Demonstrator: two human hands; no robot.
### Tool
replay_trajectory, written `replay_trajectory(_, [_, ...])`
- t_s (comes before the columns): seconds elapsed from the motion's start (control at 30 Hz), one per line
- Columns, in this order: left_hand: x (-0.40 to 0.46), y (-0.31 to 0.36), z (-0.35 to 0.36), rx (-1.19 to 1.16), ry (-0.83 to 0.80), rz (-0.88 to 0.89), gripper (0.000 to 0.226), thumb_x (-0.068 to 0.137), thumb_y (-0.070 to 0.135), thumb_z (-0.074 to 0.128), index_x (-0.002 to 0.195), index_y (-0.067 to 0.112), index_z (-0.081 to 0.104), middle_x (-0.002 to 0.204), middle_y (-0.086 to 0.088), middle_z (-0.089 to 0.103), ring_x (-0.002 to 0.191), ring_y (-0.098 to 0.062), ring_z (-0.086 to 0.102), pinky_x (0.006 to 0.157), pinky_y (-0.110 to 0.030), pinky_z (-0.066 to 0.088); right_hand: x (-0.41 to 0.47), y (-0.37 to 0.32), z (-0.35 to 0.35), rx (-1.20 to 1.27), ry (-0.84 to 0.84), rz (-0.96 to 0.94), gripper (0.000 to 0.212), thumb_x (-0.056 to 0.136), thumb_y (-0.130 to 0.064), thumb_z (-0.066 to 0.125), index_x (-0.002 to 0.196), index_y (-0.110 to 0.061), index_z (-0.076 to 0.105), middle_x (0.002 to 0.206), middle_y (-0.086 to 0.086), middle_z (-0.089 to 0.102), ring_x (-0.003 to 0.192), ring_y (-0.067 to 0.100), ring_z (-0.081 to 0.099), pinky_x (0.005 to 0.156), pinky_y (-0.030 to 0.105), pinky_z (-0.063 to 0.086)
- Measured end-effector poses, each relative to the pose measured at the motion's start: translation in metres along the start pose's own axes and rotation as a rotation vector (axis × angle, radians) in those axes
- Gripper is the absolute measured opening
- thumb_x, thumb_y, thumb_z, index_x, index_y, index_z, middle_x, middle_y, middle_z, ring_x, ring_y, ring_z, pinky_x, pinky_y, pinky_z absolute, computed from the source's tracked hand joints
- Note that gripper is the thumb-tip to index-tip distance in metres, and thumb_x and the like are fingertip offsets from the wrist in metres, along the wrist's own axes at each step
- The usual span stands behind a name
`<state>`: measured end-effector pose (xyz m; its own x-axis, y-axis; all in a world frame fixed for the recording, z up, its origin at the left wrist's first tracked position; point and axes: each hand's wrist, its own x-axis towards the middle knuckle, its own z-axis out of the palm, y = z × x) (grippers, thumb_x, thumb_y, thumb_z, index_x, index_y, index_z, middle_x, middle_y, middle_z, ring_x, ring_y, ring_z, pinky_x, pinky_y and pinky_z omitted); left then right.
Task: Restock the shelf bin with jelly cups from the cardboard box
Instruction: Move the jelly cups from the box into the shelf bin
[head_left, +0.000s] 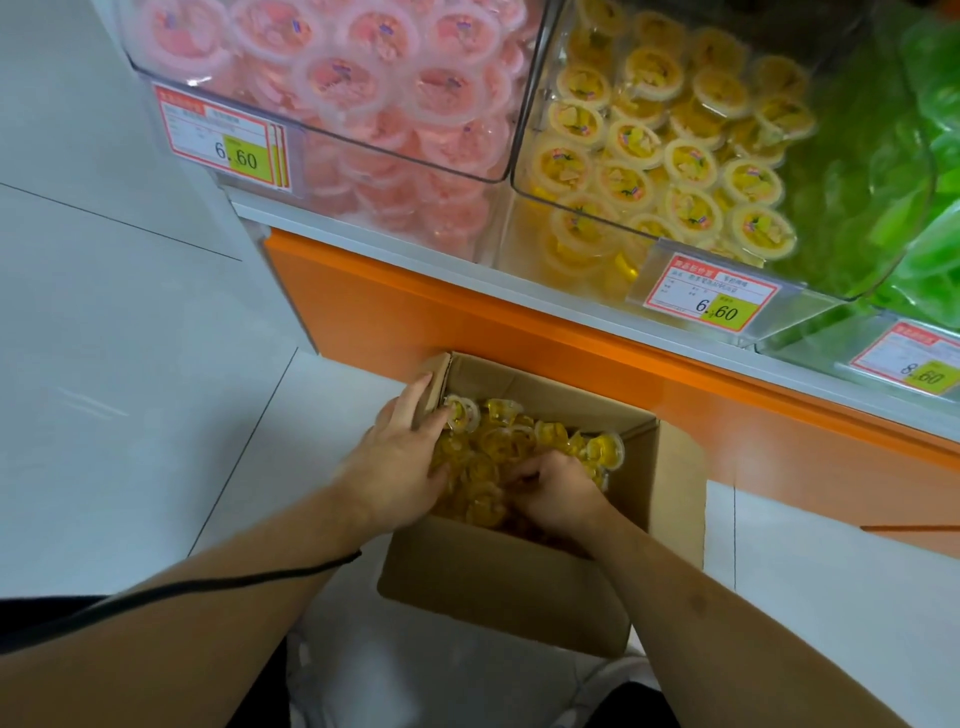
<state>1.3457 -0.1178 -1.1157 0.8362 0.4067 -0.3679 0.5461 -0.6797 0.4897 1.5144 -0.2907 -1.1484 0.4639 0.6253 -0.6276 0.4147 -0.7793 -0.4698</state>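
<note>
An open cardboard box (514, 577) stands on the floor against the orange shelf base, full of yellow jelly cups (506, 434). Both hands are down inside it. My left hand (402, 457) lies at the box's left side, its fingers reaching among the cups and touching one with a white rim (462, 411). My right hand (556, 486) has its fingers curled down into the pile around some cups. Above, the clear shelf bin (540, 171) holds several yellow jelly cups (691, 161).
A bin of pink cups (363, 88) sits left of the yellow bin, a bin of green packets (930, 156) to its right. Price tags (709, 301) hang on the bin fronts. Grey floor tiles (130, 338) spread to the left. A black cord (208, 587) crosses my left forearm.
</note>
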Motion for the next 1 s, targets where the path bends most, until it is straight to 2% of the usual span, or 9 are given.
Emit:
replay_trajectory(0.1, [0.000,0.003,-0.005,0.115,0.090,0.007,0.066,0.094,0.041,0.062,0.155,0.031,0.039,0.169,0.000,0.001,0.156,-0.030,0.007,0.127,-0.052,0.019,-0.007,-0.003,-0.010,0.090,0.053,-0.019,0.016,0.098,-0.024,0.071,0.102,-0.038,0.076,0.109,-0.016,0.068,0.095,0.002,0.066,0.074,0.014,0.054])
replay_trajectory(0.2, [0.003,0.013,-0.016,0.115,0.195,0.067,0.049,0.096,0.040,0.063,0.143,0.032,0.054,0.161,0.004,0.027,0.149,-0.023,0.025,0.122,-0.041,0.030,-0.016,-0.017,-0.033,0.249,0.115,-0.044,0.010,0.094,-0.028,0.077,0.101,-0.035,0.077,0.102,-0.017,0.072,0.093,0.000,0.067,0.081,0.019,0.057])
replay_trajectory(0.3, [0.006,0.033,-0.035,-0.199,0.100,0.049,0.046,0.096,0.042,0.070,0.138,0.037,0.054,0.135,0.020,0.054,0.125,-0.002,0.055,0.094,-0.015,0.044,-0.024,-0.043,-0.055,0.418,0.166,-0.056,0.012,0.086,-0.034,0.085,0.093,-0.030,0.075,0.093,-0.009,0.076,0.092,0.008,0.072,0.086,0.031,0.059])
replay_trajectory(0.4, [0.010,0.043,-0.049,-0.455,0.019,-0.025,0.055,0.087,0.047,0.080,0.136,0.038,0.056,0.120,0.026,0.057,0.113,-0.001,0.059,0.093,-0.023,0.048,-0.031,-0.067,-0.068,0.532,0.137,-0.121,0.014,0.088,-0.033,0.083,0.091,-0.021,0.078,0.089,0.001,0.078,0.088,0.020,0.075,0.088,0.042,0.062])
replay_trajectory(0.53, [0.013,0.031,-0.060,-0.667,-0.010,-0.085,0.035,0.082,0.027,0.088,0.114,0.027,0.073,0.109,0.004,0.074,0.099,-0.015,0.074,0.086,-0.041,0.064,-0.034,-0.073,-0.062,0.773,0.030,-0.121,0.018,0.100,-0.029,0.069,0.109,-0.017,0.079,0.105,0.004,0.079,0.101,0.025,0.075,0.095,0.046,0.061])
replay_trajectory(0.63, [0.007,0.025,-0.058,-0.707,-0.020,-0.138,0.037,0.084,0.024,0.086,0.118,0.025,0.071,0.113,0.000,0.072,0.088,-0.017,0.078,0.076,-0.035,0.066,-0.018,-0.049,-0.036,0.389,0.072,-0.063,0.026,0.098,-0.028,0.071,0.124,-0.031,0.073,0.118,-0.011,0.073,0.109,0.013,0.068,0.099,0.038,0.057])
replay_trajectory(0.73, [0.005,0.019,-0.050,-0.667,-0.031,-0.174,0.042,0.084,0.028,0.086,0.122,0.027,0.070,0.115,0.003,0.071,0.090,-0.017,0.077,0.074,-0.034,0.066,-0.004,-0.026,-0.011,0.041,-0.010,0.021,0.045,0.094,-0.029,0.075,0.138,-0.031,0.063,0.130,-0.010,0.065,0.117,0.013,0.063,0.099,0.030,0.054])
replay_trajectory(0.87, [0.008,0.017,-0.045,-0.678,-0.034,-0.206,0.046,0.085,0.026,0.085,0.127,0.025,0.067,0.113,0.004,0.071,0.082,-0.015,0.077,0.072,-0.033,0.066,0.008,-0.012,0.009,-0.121,-0.040,0.054,0.043,0.093,-0.026,0.069,0.135,-0.030,0.062,0.127,0.000,0.066,0.118,0.022,0.063,0.099,0.032,0.053])
replay_trajectory(1.0, [0.012,0.021,-0.048,-0.685,-0.026,-0.228,0.044,0.087,0.027,0.083,0.127,0.025,0.067,0.107,0.005,0.072,0.076,-0.012,0.077,0.073,-0.035,0.066,0.014,-0.009,0.018,-0.112,0.018,0.036,0.035,0.090,-0.023,0.069,0.123,-0.030,0.061,0.112,0.000,0.066,0.108,0.024,0.065,0.084,0.026,0.049])
